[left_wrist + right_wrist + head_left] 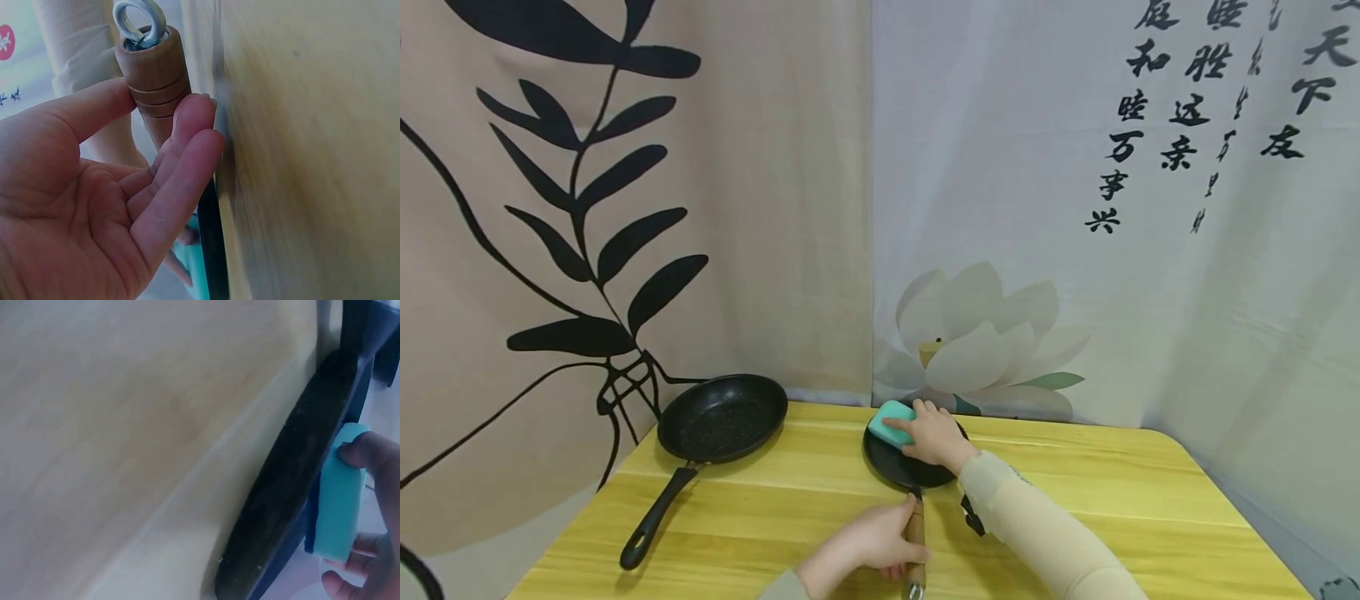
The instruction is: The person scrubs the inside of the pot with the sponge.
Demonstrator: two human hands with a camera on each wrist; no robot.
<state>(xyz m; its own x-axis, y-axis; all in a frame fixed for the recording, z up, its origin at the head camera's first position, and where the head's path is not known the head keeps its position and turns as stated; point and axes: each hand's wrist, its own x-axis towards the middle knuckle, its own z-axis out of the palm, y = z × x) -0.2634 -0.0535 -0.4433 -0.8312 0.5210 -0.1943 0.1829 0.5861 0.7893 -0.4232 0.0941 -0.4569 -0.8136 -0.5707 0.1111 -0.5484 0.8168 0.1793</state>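
Observation:
My left hand (880,537) grips the brown wooden handle (916,527) of a small black frying pan (886,460), which lies on the table. In the left wrist view, thumb and fingers lie around the handle (153,69) near its metal hanging ring (140,22). My right hand (936,437) holds a turquoise sponge (892,419) at the pan's far left inside. The right wrist view has the sponge (340,500) between thumb and fingers, its dark blue side toward the pan (287,481). The right hand partly covers the pan's right side.
A larger black frying pan (724,417) sits at the table's back left, its black handle (658,517) pointing toward the front left. The yellow wooden table (1097,483) ends at a printed curtain (790,208) behind. A small black device (972,517) is at the right wrist.

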